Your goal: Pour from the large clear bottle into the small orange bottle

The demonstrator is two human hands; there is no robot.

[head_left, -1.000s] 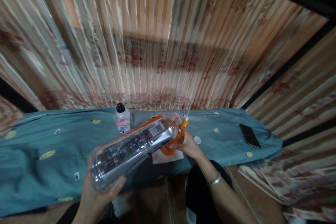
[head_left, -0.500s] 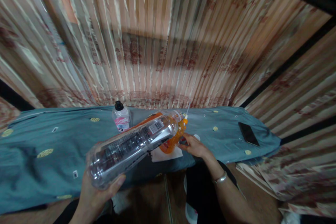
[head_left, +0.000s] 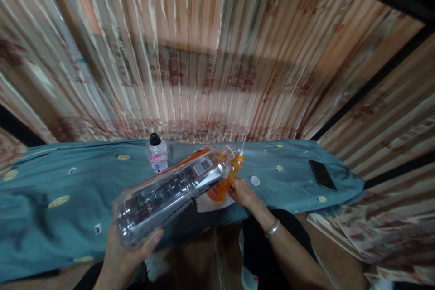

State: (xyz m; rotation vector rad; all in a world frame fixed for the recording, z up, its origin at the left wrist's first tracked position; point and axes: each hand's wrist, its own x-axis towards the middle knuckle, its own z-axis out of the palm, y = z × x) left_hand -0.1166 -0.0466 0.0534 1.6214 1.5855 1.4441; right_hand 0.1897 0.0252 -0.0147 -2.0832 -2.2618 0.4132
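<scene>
My left hand [head_left: 127,251] is wrapped around the base of a large clear plastic bottle [head_left: 173,195] with an orange label and a barcode. The bottle lies tilted, its open mouth up to the right, by a see-through orange bottle [head_left: 217,192]. My right hand [head_left: 242,192] has its fingers curled against the side of that orange bottle, which rests on a white sheet [head_left: 212,207]. A thin clear tube [head_left: 243,143] sticks up behind, by an orange piece. The large bottle hides much of the orange one.
A small clear bottle [head_left: 158,156] with a black cap and pink label stands at the back left. Right of my right hand lies a white round disc [head_left: 255,181]. A dark phone [head_left: 322,174] lies farther right on the blue-green cloth [head_left: 285,186]. Patterned curtains [head_left: 210,77] hang behind.
My right hand has shifted slightly left and down, and its fingers have closed in against the orange bottle. The white disc is now uncovered. The large bottle keeps nearly the same tilt.
</scene>
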